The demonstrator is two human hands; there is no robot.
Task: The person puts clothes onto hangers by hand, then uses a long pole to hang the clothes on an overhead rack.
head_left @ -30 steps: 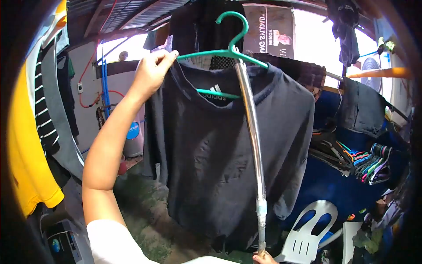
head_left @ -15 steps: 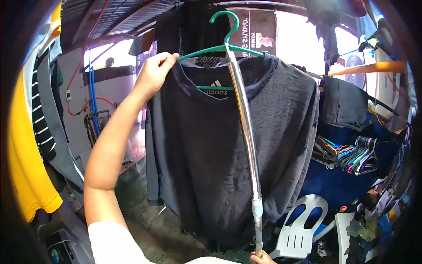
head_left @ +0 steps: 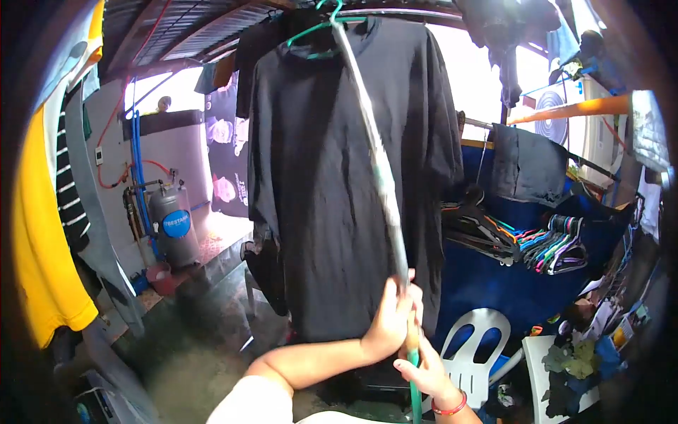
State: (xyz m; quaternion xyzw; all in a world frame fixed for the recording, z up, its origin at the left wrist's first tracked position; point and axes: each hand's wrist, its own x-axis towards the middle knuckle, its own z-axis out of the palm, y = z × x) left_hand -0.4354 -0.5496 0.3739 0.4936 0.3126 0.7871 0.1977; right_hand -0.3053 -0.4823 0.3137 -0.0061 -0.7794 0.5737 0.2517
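A black T-shirt (head_left: 318, 184) hangs on a green hanger (head_left: 311, 32) at the top of a long pole (head_left: 374, 141). The pole's upper part is silvery metal and its lower end is green. My left hand (head_left: 390, 321) is closed around the pole's lower part. Just below it, my right hand (head_left: 429, 371), with a red bracelet at the wrist, also grips the pole, its thumb across the front. The pole tilts a little, its top leaning left. Neither hand touches the shirt.
Yellow and striped garments (head_left: 53, 233) hang at the left. A grey tank (head_left: 176, 222) stands by the wall. At the right are bundled hangers (head_left: 551, 244), dark hanging cloth (head_left: 530, 166), an orange bar (head_left: 572, 109) and a white plastic chair (head_left: 473, 343).
My left hand has let go of the shirt's shoulder and come down onto the pole. The shirt and hanger have risen and moved away. My right hand has come further into view.
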